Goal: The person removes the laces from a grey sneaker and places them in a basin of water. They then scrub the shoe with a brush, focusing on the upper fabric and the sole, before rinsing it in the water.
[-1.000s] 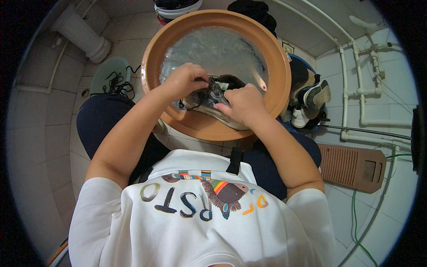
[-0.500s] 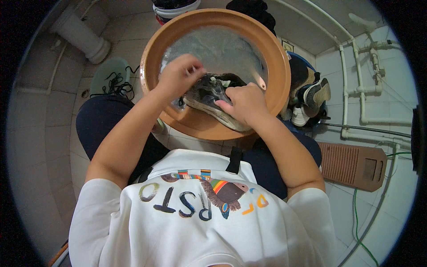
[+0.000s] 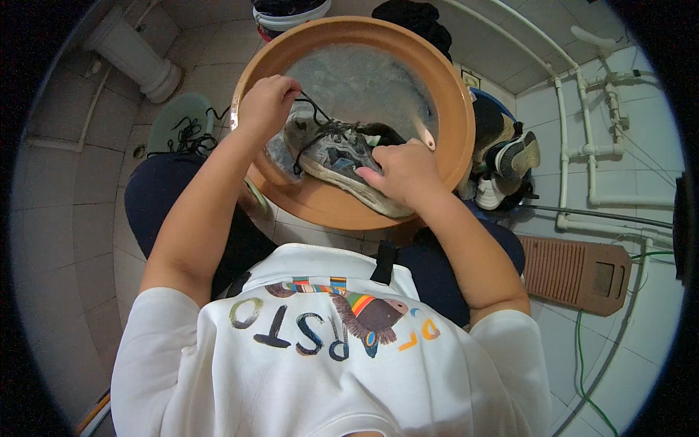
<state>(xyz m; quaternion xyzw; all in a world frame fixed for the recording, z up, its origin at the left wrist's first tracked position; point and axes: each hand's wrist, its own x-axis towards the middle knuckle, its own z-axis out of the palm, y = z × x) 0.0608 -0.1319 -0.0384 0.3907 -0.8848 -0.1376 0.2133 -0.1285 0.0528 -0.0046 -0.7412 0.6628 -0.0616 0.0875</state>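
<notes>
A dirty grey-white sneaker [image 3: 331, 162] lies across the near side of an orange-brown basin [image 3: 335, 213], its toe to the left and its heel to the right. My right hand [image 3: 408, 169] is closed on the sneaker near its opening. Pinched in the fingers of my left hand [image 3: 269, 103] is a black shoelace [image 3: 314, 102], drawn up and left from the shoe's eyelets. Cloudy, foamy water [image 3: 357, 76] fills the basin behind the shoe. The light-coloured handle of a brush [image 3: 427, 137] sticks out of the water at the right; its head is hidden.
A pale green bowl [image 3: 164, 125] with black laces [image 3: 191, 138] stands on the left. Several shoes [image 3: 510, 160] are heaped in a blue tub at the right. A brown washboard [image 3: 575, 273] lies near white pipes [image 3: 593, 149]. Another bucket [image 3: 291, 18] stands behind the basin.
My left hand has moved left and slightly up, away from the shoe's eyelets, drawing the black shoelace out with it. My right hand has stayed on the sneaker.
</notes>
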